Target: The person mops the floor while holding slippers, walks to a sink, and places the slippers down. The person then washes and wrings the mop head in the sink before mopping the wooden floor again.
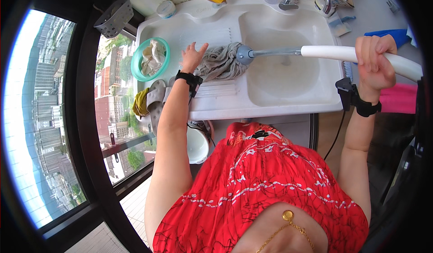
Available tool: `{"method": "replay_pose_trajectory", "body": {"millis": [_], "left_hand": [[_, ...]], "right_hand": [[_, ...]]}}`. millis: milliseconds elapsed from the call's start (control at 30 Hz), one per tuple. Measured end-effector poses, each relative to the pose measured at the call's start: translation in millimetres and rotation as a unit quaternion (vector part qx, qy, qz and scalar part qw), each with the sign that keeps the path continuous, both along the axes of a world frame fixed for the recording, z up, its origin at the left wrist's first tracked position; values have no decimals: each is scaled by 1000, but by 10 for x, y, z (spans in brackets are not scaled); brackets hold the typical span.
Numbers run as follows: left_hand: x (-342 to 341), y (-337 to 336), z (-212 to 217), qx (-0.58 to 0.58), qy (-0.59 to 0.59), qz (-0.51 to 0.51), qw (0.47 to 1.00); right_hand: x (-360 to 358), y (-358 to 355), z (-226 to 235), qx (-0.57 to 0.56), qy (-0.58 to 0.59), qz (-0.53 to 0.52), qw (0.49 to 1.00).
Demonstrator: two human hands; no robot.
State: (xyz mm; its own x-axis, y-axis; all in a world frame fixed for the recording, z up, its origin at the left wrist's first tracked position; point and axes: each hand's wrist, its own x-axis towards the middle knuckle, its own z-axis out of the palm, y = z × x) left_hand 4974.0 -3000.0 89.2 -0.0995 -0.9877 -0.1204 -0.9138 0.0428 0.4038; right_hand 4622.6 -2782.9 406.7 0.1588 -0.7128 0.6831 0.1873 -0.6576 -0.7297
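One white mop handle (327, 51) sits in the right hand (375, 62), whose fingers are wrapped firmly around it, and its metal pole (276, 52) reaches leftward over the basin (288, 88) of a white sink (212, 114). The grey mop head (221, 63) lies on the ribbed left part of that sink. Just beside its strands is the left hand (193, 58), fingers spread apart and grasping nothing (whether it touches them, I cannot tell). Further left stands a mint-green bowl (134, 61) with a pale cloth (153, 58) inside; nearer the person, a yellow-green cloth (140, 103) lies beside a grey slipper (155, 103).
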Motion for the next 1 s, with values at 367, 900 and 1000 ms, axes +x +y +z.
{"method": "replay_pose_trajectory", "body": {"millis": [367, 900, 1000], "left_hand": [[-97, 399, 357, 127, -134, -245, 952], [-147, 495, 25, -86, -117, -236, 961], [-125, 396, 16, -155, -142, -243, 947]], "right_hand": [[-278, 119, -231, 2, -27, -20, 999], [-251, 436, -275, 23, -92, -127, 987], [-259, 585, -186, 57, -157, -185, 969]]}}
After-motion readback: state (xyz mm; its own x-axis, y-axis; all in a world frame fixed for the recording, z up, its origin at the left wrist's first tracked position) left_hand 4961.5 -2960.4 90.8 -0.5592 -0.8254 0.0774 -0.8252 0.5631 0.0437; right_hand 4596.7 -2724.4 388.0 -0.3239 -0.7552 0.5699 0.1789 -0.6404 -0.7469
